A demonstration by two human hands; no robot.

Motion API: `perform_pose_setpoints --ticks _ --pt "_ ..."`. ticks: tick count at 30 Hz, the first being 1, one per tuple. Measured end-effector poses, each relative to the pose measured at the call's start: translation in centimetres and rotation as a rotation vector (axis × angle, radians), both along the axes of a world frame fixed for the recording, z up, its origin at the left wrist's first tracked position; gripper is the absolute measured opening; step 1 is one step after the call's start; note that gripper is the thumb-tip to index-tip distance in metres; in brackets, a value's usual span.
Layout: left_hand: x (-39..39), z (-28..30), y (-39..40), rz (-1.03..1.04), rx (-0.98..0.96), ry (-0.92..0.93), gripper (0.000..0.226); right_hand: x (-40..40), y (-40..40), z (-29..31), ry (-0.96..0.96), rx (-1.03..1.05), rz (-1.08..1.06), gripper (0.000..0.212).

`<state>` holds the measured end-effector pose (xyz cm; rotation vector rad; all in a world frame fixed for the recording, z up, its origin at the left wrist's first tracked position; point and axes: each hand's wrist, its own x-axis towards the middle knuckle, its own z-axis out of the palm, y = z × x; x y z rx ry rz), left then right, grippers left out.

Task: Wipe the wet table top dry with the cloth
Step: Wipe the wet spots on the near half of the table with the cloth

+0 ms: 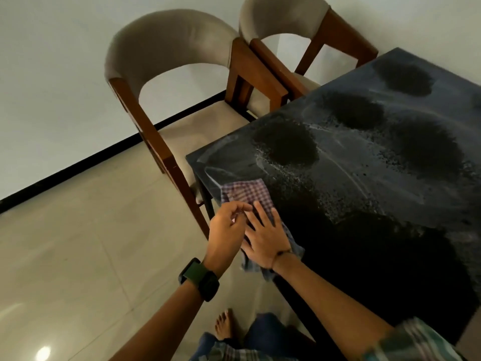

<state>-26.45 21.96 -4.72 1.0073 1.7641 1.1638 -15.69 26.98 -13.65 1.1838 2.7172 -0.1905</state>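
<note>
A checked purple-and-white cloth (243,192) lies on the near left edge of the dark table top (364,162), with one end hanging over the edge. My right hand (265,237) presses flat on the cloth, fingers spread. My left hand (229,226) is at the table's edge beside it, fingers curled and pinching the cloth's edge. The table top shows wet streaks, droplets and several dark patches.
Two beige padded chairs with brown wooden frames, one (179,82) at the table's corner and another (294,27) behind it, stand against a white wall. Pale floor tiles (78,243) lie to the left. My bare foot (223,327) is below.
</note>
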Motion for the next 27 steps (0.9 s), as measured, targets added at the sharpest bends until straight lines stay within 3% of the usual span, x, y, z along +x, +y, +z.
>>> perform_pose_setpoints --ticks 4,9,12,17,23,25,27 --pt "-0.5 0.7 1.5 0.005 0.000 0.003 0.027 -1.8 2.3 0.3 -0.062 -0.015 0.023 0.057" --pt "-1.9 0.1 1.9 0.099 -0.017 -0.048 0.027 9.0 -5.6 -0.9 0.015 0.092 0.106 0.059" --pt "-2.5 -0.3 1.8 0.174 -0.019 -0.053 0.027 11.8 -6.3 -0.9 0.013 0.116 0.176 0.059" --pt "-3.0 -0.4 1.9 0.261 -0.011 -0.052 0.029 3.4 0.1 -0.4 0.095 0.024 0.155 0.059" --pt "-3.5 0.0 3.2 0.246 0.016 0.028 0.032 -10.4 14.4 -0.5 0.059 -0.031 0.084 0.055" --pt "-3.9 0.1 3.5 0.239 0.032 0.038 0.033 -11.7 16.1 -0.1 0.032 -0.032 0.007 0.054" --pt "-4.5 0.3 3.7 0.244 0.043 0.047 0.035 -9.7 13.7 0.1 0.056 -0.031 0.072 0.055"
